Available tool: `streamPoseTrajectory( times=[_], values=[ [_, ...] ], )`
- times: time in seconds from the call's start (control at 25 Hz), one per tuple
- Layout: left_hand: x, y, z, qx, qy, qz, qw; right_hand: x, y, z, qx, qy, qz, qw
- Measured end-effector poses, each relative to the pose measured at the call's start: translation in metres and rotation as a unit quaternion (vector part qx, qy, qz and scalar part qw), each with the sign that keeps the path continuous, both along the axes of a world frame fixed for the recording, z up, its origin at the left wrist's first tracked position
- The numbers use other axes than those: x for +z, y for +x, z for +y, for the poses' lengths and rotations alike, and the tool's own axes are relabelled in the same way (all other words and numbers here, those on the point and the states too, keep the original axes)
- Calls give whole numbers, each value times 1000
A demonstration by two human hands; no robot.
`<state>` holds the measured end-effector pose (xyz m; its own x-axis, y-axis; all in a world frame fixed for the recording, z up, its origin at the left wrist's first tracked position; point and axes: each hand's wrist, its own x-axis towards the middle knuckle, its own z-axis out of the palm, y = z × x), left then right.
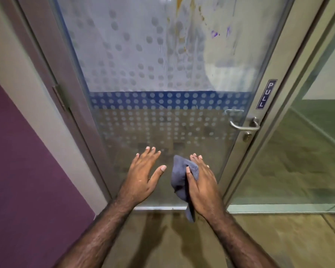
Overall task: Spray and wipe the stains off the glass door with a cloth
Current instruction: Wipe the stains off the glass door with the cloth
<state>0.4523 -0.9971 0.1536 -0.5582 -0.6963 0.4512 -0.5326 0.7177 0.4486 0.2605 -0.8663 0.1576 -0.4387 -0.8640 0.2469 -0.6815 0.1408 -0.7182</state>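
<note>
Up top, glass door (pixel 143 60) streaky (orange/purple stains); rt hand (pixel 202 187) fingers grip crumpled grey cloth (pixel 180 182), lt hand (pixel 141 176) splayed.

Both forearms extend forward, bare to the elbow. The left hand (pixel 143 174) is open, palm forward, fingers spread, thumb out to the side. The right hand (pixel 201 187) is closed, thumb clamped across, fingers pointing forward.

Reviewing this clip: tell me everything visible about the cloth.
The cloth is a small grey-blue rag, soft and fuzzy like microfibre, bunched rather than spread flat. The right hand holds it, thumb pressed across its front, with one end dangling below the wrist. It sits low in front of the glass door; whether it touches the glass is unclear. The left hand is apart from it.
</note>
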Motion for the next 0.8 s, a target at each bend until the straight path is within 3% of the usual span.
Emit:
streamPoseTrajectory(
  times=[0.12,0.28,0.48,0.68,0.8],
  values=[
    [34,-4,-60,-18,-55,21,998,8,14,-29,-20,9,-11,1000],
    [98,-9,-136,-31,-151,52,987,29,33,-55,-91,48,-92,990],
    [190,-24,-214,-5,-283,94,955,51,29,-84,-207,25,-286,935],
    [276,-50,-267,45,-402,81,911,94,9,-108,-222,-97,-341,908],
    [317,-66,-291,84,-453,66,885,149,-18,-123,-265,-210,-353,873]
  ],
)
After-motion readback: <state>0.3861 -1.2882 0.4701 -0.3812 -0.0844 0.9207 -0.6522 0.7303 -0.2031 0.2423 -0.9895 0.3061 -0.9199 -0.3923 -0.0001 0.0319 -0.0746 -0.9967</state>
